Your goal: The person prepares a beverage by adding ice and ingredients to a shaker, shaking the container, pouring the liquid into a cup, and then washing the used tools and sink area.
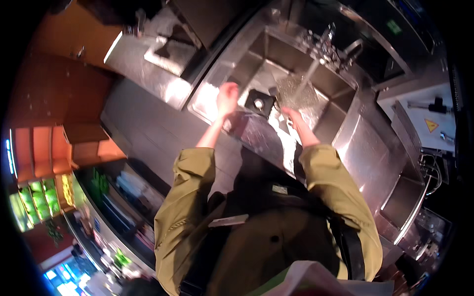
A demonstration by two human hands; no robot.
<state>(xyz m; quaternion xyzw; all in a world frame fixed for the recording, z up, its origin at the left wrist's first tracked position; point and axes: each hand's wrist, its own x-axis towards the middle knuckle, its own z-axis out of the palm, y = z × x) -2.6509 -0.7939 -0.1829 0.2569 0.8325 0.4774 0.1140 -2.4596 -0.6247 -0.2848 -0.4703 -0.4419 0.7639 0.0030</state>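
Note:
Over the near left corner of a stainless-steel sink is my left hand, blurred, its fingers curled. Near the middle of the sink's front part, my right hand reaches down, fingers pointing inward; whether it touches anything is unclear. Between the hands lies a black square item with a pale round centre. A clear, crumpled-looking plastic piece rests at the near edge, close to my left wrist. Water runs from a metal faucet into the basin, onto a greyish textured surface.
Left of the sink stands a metal counter with a pale perforated tray. A steel worktop extends right, towards a smaller basin. A white panel bearing a yellow warning triangle is at the right. Shelves stand at far left.

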